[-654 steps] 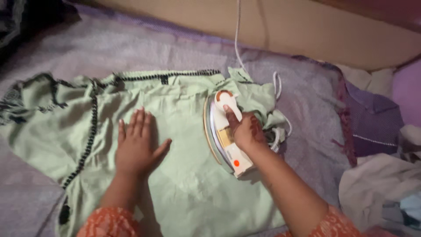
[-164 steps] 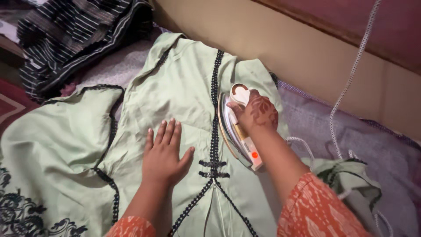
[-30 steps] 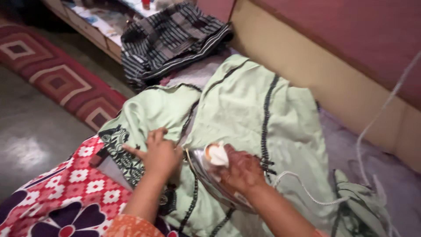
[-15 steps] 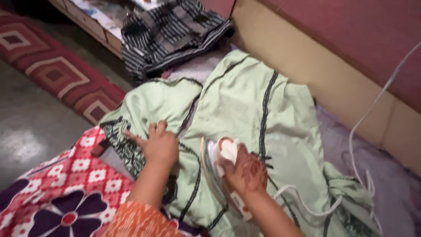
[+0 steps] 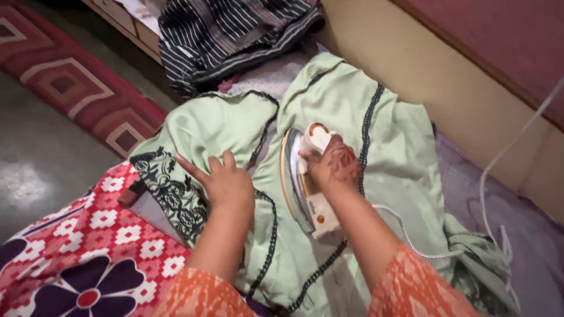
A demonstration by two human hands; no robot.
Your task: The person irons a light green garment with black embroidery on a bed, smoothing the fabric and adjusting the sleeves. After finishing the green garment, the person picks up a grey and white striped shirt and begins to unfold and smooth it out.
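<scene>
A pale green garment (image 5: 335, 105) with black lace trim lies spread over a purple-grey cover. My right hand (image 5: 335, 167) grips the handle of a white and orange electric iron (image 5: 302, 182), which rests tilted on the garment's middle. My left hand (image 5: 226, 179) lies on the garment's sleeve, fingers spread, beside a black patterned cuff (image 5: 167, 188). The iron's white cord (image 5: 411, 246) trails to the right and up along the wall.
A black-and-white striped cloth (image 5: 235, 35) is heaped at the top. A red and white patterned sheet (image 5: 88, 246) lies at lower left. A red rug (image 5: 70, 82) covers the floor at left. A beige board (image 5: 446, 88) runs along the right.
The iron has moved up the garment, away from me, and my right hand went with it. My left hand stayed on the sleeve and spread its fingers.
</scene>
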